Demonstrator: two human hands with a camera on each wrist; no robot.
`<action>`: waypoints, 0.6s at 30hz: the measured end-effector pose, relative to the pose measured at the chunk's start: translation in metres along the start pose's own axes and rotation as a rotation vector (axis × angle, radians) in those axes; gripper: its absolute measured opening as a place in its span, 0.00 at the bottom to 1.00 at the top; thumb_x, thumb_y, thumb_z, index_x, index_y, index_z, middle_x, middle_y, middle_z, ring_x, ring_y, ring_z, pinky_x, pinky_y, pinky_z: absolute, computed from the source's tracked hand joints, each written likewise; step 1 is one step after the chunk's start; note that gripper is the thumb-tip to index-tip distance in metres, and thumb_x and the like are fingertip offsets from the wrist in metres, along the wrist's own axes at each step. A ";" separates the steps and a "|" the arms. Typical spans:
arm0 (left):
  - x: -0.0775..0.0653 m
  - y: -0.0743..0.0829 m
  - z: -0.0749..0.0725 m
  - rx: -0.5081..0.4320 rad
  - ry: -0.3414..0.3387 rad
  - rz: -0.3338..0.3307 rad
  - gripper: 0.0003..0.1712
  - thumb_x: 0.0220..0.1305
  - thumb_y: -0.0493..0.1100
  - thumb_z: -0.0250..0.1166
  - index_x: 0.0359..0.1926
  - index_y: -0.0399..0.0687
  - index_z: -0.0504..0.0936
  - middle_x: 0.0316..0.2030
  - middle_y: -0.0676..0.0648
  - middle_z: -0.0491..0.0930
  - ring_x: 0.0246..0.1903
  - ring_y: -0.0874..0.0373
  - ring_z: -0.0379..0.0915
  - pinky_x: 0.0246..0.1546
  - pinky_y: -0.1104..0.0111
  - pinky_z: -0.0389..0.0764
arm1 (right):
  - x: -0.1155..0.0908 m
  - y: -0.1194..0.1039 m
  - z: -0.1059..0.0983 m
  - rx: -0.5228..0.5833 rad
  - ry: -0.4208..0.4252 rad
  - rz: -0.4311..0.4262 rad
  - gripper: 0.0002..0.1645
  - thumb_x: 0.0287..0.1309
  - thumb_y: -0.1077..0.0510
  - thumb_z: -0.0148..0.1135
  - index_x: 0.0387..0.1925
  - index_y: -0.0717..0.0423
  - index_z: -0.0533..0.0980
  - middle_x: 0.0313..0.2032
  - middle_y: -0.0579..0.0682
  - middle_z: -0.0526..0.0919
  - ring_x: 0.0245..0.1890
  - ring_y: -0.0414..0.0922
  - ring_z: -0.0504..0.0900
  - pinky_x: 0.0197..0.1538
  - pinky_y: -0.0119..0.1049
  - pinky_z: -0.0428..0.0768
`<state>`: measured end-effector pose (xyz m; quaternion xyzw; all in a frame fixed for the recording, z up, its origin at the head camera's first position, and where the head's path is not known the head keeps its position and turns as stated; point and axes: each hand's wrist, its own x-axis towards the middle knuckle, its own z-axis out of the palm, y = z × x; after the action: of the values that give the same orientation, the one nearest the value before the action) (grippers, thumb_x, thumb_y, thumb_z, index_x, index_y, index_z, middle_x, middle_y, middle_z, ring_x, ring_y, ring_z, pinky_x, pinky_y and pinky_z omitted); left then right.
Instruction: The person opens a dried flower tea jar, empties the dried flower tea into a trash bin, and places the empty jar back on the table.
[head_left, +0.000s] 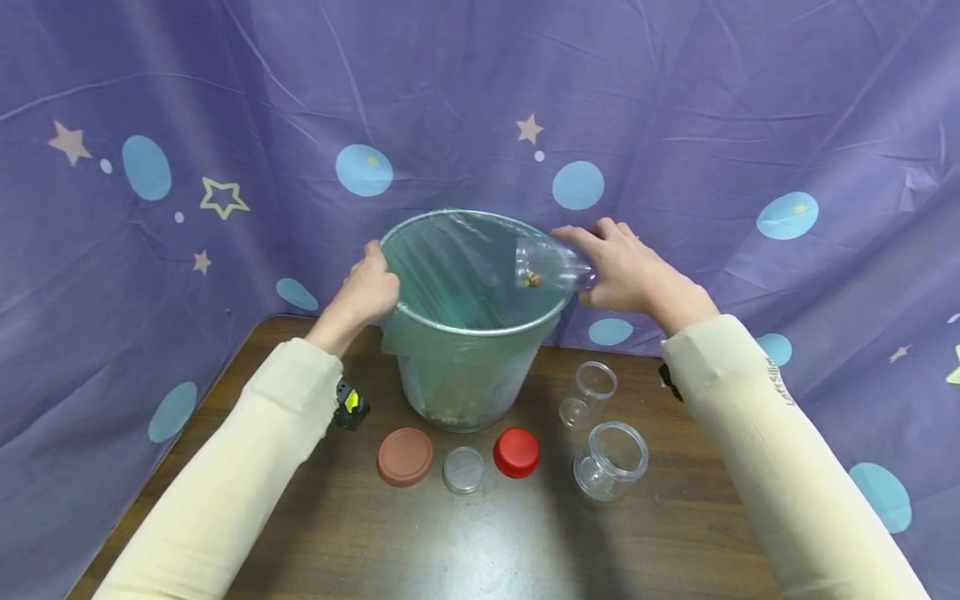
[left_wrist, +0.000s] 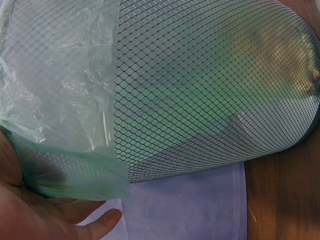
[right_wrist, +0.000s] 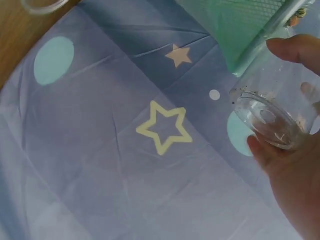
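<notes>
A wire-mesh wastebasket (left_wrist: 170, 90) with a thin green bag (head_left: 450, 337) folded over its rim stands at the back of the table. My left hand (head_left: 367, 287) grips the rim on the left side; in the left wrist view some fingers show below the bag's edge. In my right hand (head_left: 626, 271) is a clear plastic jar (head_left: 558, 265), tipped on its side over the basket's right rim with its mouth pointing inward. Small brownish bits (head_left: 532, 280) lie inside near that mouth. Specks cling by the jar's base (right_wrist: 267, 112) in the right wrist view.
Two clear jars, a slim one (head_left: 588, 396) and a wider one (head_left: 611, 462), stand open right of the basket. In front lie a brownish-pink lid (head_left: 405, 457), a greyish lid (head_left: 463, 470) and a red lid (head_left: 517, 452). A purple patterned curtain (head_left: 465, 108) hangs close behind.
</notes>
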<state>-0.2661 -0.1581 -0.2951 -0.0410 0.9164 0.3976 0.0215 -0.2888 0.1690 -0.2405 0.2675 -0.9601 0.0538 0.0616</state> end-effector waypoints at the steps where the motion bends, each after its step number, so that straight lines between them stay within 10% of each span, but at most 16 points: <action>1: 0.000 0.000 0.000 0.002 0.001 0.001 0.44 0.65 0.36 0.38 0.76 0.36 0.27 0.77 0.30 0.39 0.75 0.31 0.38 0.76 0.44 0.42 | -0.001 0.001 0.001 0.022 0.004 0.011 0.52 0.41 0.59 0.71 0.71 0.38 0.62 0.56 0.63 0.70 0.53 0.61 0.70 0.55 0.61 0.73; 18: 0.000 -0.001 0.000 -0.020 -0.003 -0.002 0.44 0.66 0.36 0.38 0.76 0.37 0.26 0.77 0.32 0.38 0.76 0.34 0.36 0.76 0.45 0.41 | -0.023 0.025 0.028 0.771 0.118 0.241 0.57 0.49 0.47 0.76 0.75 0.46 0.53 0.66 0.57 0.69 0.64 0.52 0.72 0.66 0.50 0.72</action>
<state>-0.2659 -0.1583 -0.2957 -0.0415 0.9123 0.4069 0.0227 -0.2846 0.1984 -0.2731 0.1529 -0.8889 0.4318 0.0052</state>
